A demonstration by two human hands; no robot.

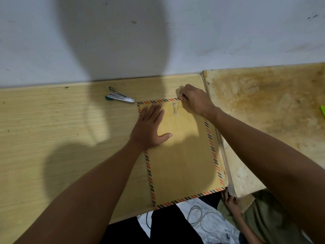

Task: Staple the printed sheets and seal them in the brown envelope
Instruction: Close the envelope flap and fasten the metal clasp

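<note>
Your brown envelope (182, 155) lies flat on the pale wooden desk (52, 138), long side running away from you, its near end hanging a little past the desk's front edge. A red-and-blue striped border runs round it. Your left hand (149, 127) lies palm down on the envelope's upper left part, fingers straight and close together, thumb splayed out toward the middle; the heel of the hand sits at the left border. Your right hand (195, 101) is at the envelope's far right corner, fingers curled, fingertips pinching the thin closure string (177, 108). The string runs taut from that pinch down to the lower of two small round fasteners just beside it, near the top edge. Flap is folded down and lies flat. No printed sheets on view; whether they sit inside, you cannot tell from here. The stapler (120, 97), silver with teal ends, lies on the desk just beyond the envelope's far left corner, apart from it, jaws slightly gaping. To the right, a second, stained board surface (263, 103) butts against the desk. At the far right edge, a sliver of something bright green (322, 111). Below the desk front, another person's hand (230, 201) grips the board's corner.
</note>
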